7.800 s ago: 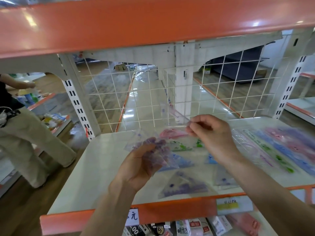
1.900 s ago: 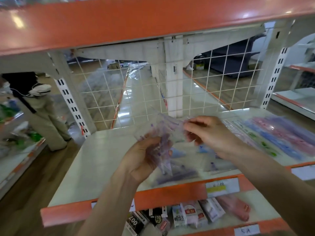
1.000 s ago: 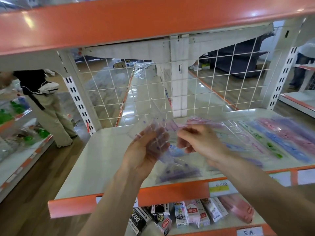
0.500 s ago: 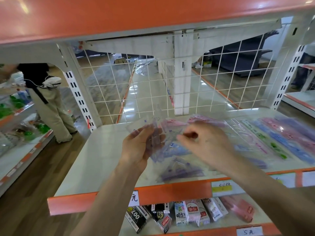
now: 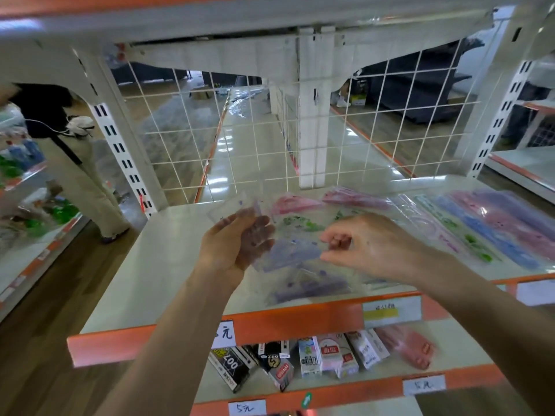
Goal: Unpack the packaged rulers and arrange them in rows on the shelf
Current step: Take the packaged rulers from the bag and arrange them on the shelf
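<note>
My left hand (image 5: 229, 250) grips a clear plastic packet of purple-printed transparent rulers (image 5: 255, 235) above the white shelf (image 5: 156, 265). My right hand (image 5: 366, 244) is beside it, thumb and fingers pinching the edge of a clear purple ruler (image 5: 297, 250) that sticks out of the packet. Below them, transparent triangle rulers in pink (image 5: 292, 204), green (image 5: 300, 225) and purple (image 5: 309, 288) lie in rows on the shelf. Long straight rulers (image 5: 486, 232) in pink, green, blue and purple lie to the right.
A white wire grid (image 5: 255, 136) backs the shelf, with an upright post (image 5: 310, 115) behind. An orange shelf edge (image 5: 300, 322) carries price tags. Small boxed goods (image 5: 300, 355) fill the lower shelf. A person (image 5: 72, 163) stands at the left aisle.
My hands have dropped lower and nearer to the shelf. My right hand has drawn slightly right, pulling a ruler out of the packet. The view has tilted downward.
</note>
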